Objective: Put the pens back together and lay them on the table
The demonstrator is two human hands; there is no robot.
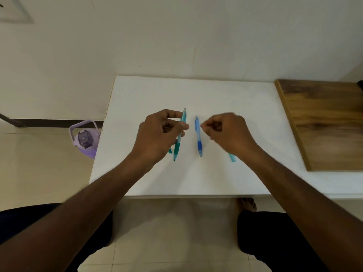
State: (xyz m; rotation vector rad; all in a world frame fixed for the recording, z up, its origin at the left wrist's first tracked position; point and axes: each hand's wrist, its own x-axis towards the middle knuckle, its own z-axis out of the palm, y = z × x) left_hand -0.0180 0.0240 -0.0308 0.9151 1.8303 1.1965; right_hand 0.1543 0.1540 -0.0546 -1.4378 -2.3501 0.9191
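My left hand [157,134] pinches a teal pen [179,134] between thumb and fingers, the pen's tip pointing toward me just above the white board [196,95]. A blue pen [198,136] lies on the board right beside it. My right hand [227,132] hovers with curled fingers just right of the blue pen, fingertips close to its barrel; whether they touch it is unclear from the blur. A light-blue pen piece [232,157] lies partly hidden under my right forearm. A small teal piece [170,150] peeks out under my left hand.
A wooden board [324,122] lies to the right of the white board. A purple water bottle [85,140] stands on the tiled floor at the left. My knees and a bare foot [246,205] show below the table's front edge. A wall stands behind.
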